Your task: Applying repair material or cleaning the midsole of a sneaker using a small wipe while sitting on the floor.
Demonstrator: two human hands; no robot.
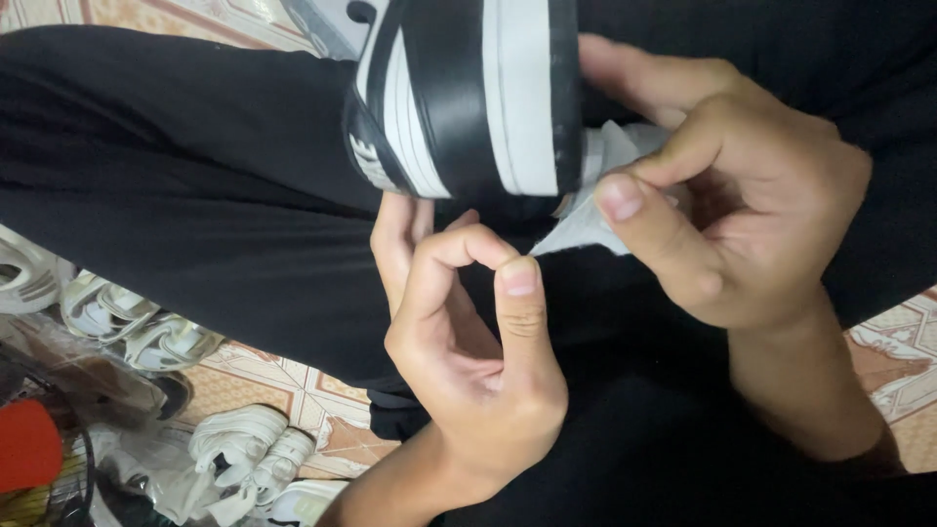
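I see a black-and-white sneaker (468,93) lying across my lap on the black trousers (195,224), its heel end turned toward me and its white sole edge facing up. Just under that heel a white cloth (590,220) is bunched against the shoe, so I judge I am in the middle of wiping the rear edge of the sole. My right hand (742,205) is clamped on the cloth, thumb pressing it forward while the fingers curl behind the shoe. My left hand (468,342) sits just below the heel, fingers curled together, index and thumb pinched near the cloth's lower corner; whether it truly grips that corner I cannot tell. The next stroke calls for a steady shoe and firm thumb pressure along the sole edge. On the patterned tile floor (293,390) at the lower left lie several white sandals (146,327).
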